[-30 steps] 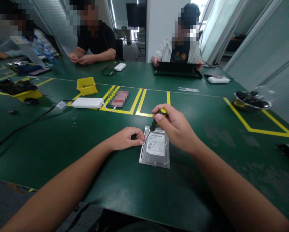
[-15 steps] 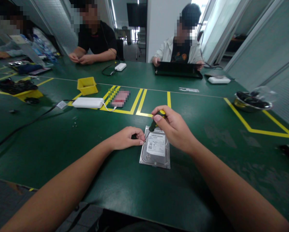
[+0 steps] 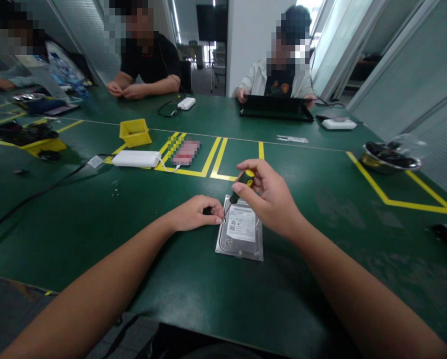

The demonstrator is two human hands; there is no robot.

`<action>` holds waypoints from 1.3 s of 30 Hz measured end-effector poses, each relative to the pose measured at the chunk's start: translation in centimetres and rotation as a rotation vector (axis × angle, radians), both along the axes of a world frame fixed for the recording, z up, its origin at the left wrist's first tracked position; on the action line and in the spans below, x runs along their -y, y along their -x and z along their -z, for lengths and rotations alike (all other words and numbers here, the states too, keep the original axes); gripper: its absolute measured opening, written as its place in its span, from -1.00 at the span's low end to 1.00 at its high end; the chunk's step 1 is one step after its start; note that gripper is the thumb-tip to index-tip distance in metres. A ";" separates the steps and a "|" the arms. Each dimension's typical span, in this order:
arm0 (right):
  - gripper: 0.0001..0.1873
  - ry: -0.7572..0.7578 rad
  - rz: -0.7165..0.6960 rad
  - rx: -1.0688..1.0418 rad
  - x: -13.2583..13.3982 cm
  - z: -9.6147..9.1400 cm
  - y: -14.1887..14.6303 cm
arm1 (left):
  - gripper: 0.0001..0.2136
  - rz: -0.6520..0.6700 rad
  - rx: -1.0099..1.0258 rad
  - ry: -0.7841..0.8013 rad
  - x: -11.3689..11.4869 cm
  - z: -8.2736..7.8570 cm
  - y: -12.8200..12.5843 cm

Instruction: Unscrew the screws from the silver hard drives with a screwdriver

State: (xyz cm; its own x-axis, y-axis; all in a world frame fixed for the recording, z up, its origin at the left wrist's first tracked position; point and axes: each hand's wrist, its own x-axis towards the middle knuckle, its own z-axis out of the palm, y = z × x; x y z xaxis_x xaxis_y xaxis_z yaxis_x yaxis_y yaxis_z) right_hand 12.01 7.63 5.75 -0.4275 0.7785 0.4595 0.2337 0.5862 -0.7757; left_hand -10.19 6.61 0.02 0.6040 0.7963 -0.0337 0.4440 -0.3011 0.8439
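Gripping a black-and-yellow screwdriver (image 3: 240, 186), the right hand (image 3: 270, 199) sits just above the centre of the frame, fingers clamped round the handle and the shaft slanting down-left to the upper left corner of a silver hard drive (image 3: 241, 230). That drive lies flat on the green table (image 3: 96, 219), label up, at the middle of the frame. The left hand (image 3: 195, 213) rests on the table touching the drive's left edge, fingers curled together, thumb and forefinger pinched at the screwdriver tip. A white box (image 3: 135, 158) and a yellow tray (image 3: 134, 132) lie well apart toward the upper left.
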 end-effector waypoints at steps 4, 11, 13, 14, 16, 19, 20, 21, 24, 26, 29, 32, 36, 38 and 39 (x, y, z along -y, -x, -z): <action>-0.69 -0.059 0.009 0.038 0.2 -0.2 -0.1 | -0.87 0.000 -0.004 0.012 0.0 -0.2 0.0; -0.75 -0.260 0.056 0.151 0.6 -1.3 -0.1 | -0.87 0.013 0.007 0.001 0.0 -0.1 0.0; -0.76 -0.296 0.059 0.168 0.6 -1.4 -0.2 | -0.86 0.023 0.019 -0.004 -0.1 0.1 0.1; -0.76 -0.304 0.060 0.172 0.6 -1.4 -0.2 | -0.86 0.027 0.025 -0.006 0.0 0.1 0.1; -0.76 -0.305 0.059 0.176 0.6 -1.4 -0.3 | -0.85 0.035 0.036 -0.009 0.0 0.2 0.1; -0.75 -0.291 0.056 0.183 0.5 -1.3 -0.3 | -0.85 0.039 0.038 -0.019 -0.1 0.3 0.2; -0.76 -0.288 0.053 0.188 0.5 -1.4 -0.3 | -0.85 0.040 0.037 -0.021 -0.1 0.3 0.2; -0.76 -0.288 0.048 0.193 0.5 -1.4 -0.3 | -0.85 0.042 0.036 -0.023 -0.1 0.3 0.1; -0.78 -0.316 0.019 0.207 0.5 -1.6 -0.4 | -0.86 0.046 0.032 -0.022 -0.1 0.3 0.1; -0.78 -0.347 0.006 0.219 0.5 -1.7 -0.4 | -0.86 0.043 0.029 -0.020 -0.1 0.2 0.1; -0.77 -0.389 -0.001 0.234 0.5 -1.9 -0.5 | -0.86 0.041 0.022 -0.028 0.0 0.2 0.0; -0.77 -0.412 -0.016 0.239 0.5 -2.0 -0.7 | -0.87 0.043 0.016 -0.052 0.1 0.1 0.0; -0.78 -0.413 -0.029 0.246 0.5 -2.0 -0.8 | -0.89 0.033 0.007 -0.073 0.2 0.0 -0.1; -0.78 -0.415 -0.035 0.243 0.5 -2.0 -0.8 | -0.89 0.028 0.007 -0.077 0.2 0.0 -0.1; -0.78 -0.418 -0.037 0.241 0.5 -2.0 -0.8 | -0.89 0.028 0.005 -0.080 0.2 0.0 -0.1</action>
State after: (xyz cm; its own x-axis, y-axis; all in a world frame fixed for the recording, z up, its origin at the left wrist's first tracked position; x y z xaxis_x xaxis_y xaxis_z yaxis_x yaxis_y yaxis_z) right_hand 12.78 7.13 7.76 -0.5841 0.5305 0.6143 0.3508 0.8475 -0.3983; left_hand -10.05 6.38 0.02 0.6258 0.7793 0.0327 0.4301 -0.3797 0.8191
